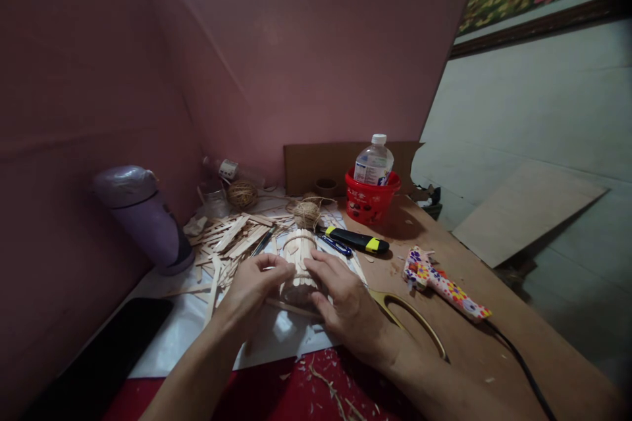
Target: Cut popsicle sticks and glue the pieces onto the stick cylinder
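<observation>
Currently cradling a stick bundle (299, 256) at mid-table on the white sheet (266, 342), left hand (257, 286) and right hand (343, 302) pressing in from either side, fingers curling narrow against its slats. Noting loose stick pile (232, 240) crowding close on its left, scissors (415, 319) poking out beside the right hand, utility knife (358, 241) lying just beyond. Seeing bare wood opening rightward between scissors and glue gun (444, 286).

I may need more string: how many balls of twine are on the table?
2: one twine ball at the back left, the other just behind the stick bundle. More may be hidden.
</observation>
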`<state>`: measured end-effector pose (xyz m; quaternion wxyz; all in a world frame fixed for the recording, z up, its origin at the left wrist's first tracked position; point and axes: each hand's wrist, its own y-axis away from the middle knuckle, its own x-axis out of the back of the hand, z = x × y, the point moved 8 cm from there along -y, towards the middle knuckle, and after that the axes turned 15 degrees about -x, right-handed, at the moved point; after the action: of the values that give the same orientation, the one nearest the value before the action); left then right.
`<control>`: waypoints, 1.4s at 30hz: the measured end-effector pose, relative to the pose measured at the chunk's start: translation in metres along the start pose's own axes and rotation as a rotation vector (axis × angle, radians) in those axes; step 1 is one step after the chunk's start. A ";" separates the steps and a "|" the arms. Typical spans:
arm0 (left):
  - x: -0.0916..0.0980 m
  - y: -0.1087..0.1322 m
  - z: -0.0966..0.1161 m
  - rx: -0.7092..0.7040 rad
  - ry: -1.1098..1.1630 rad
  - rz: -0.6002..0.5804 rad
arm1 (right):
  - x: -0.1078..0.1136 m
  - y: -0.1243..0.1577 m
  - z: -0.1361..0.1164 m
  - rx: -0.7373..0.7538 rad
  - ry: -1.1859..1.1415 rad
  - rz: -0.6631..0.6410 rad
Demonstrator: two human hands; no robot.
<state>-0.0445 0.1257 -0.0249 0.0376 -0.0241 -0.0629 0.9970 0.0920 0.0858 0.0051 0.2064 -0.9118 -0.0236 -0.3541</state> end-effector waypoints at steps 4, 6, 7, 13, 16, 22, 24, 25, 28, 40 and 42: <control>0.001 -0.001 0.004 -0.027 -0.136 -0.020 | 0.000 -0.001 0.000 -0.005 0.008 -0.003; 0.000 0.000 0.009 -0.040 -0.156 -0.001 | 0.000 -0.001 -0.001 0.000 0.012 0.000; 0.000 0.000 0.011 -0.051 -0.160 0.016 | 0.000 0.000 -0.001 0.006 0.013 0.005; 0.008 0.002 0.029 -0.186 -0.384 0.158 | 0.000 0.002 -0.003 0.018 0.012 0.008; 0.010 0.004 0.042 -0.306 -0.633 0.208 | 0.000 0.001 -0.004 0.016 0.003 -0.001; 0.006 0.010 0.046 -0.330 -0.767 0.191 | -0.003 0.000 -0.004 0.008 -0.022 -0.032; 0.006 0.013 0.051 -0.382 -0.780 0.220 | -0.003 0.001 -0.004 0.015 -0.029 -0.030; 0.006 0.014 0.054 -0.408 -0.774 0.236 | -0.003 0.001 -0.004 0.016 -0.031 -0.027; 0.005 0.018 0.060 -0.488 -0.752 0.271 | -0.003 0.001 -0.003 0.015 -0.028 -0.023; 0.006 0.008 0.039 -0.358 -0.570 0.122 | -0.004 0.000 -0.003 -0.002 0.006 -0.034; 0.010 0.006 0.035 -0.318 -0.499 0.154 | -0.004 0.001 -0.004 0.001 0.016 -0.038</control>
<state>-0.0567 0.1163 0.0089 -0.0590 0.2112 -0.2235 0.9497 0.0869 0.0833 0.0052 0.2003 -0.9082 -0.0395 -0.3653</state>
